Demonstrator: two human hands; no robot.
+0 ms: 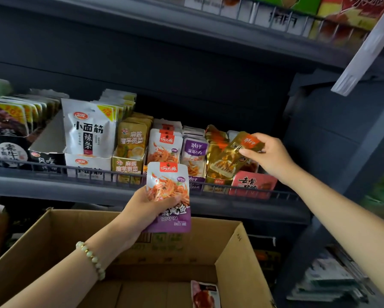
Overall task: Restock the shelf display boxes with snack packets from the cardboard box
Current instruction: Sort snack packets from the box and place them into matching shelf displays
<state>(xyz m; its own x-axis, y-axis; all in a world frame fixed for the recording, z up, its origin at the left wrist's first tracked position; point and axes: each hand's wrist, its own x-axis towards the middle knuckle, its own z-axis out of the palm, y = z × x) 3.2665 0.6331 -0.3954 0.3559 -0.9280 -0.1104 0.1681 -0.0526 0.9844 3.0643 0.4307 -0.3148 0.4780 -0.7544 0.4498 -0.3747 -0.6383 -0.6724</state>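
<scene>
My left hand (142, 213) grips a white and purple squid snack packet (168, 192) above the open cardboard box (227, 263), just in front of the shelf rail. My right hand (270, 155) pinches a gold snack packet (237, 150) at its top corner and holds it tilted over the gold display box (217, 182) on the shelf. A matching white and purple packet row (164, 145) stands in its display box behind my left hand. One red packet (205, 294) lies in the cardboard box's bottom.
Display boxes line the dark shelf behind a wire rail (75, 171): white spicy-strip packets (88, 127), tan packets (132, 138), purple fish packets (194, 152), a red box (253, 185). Another stocked shelf hangs above. More goods sit at the lower right (333, 278).
</scene>
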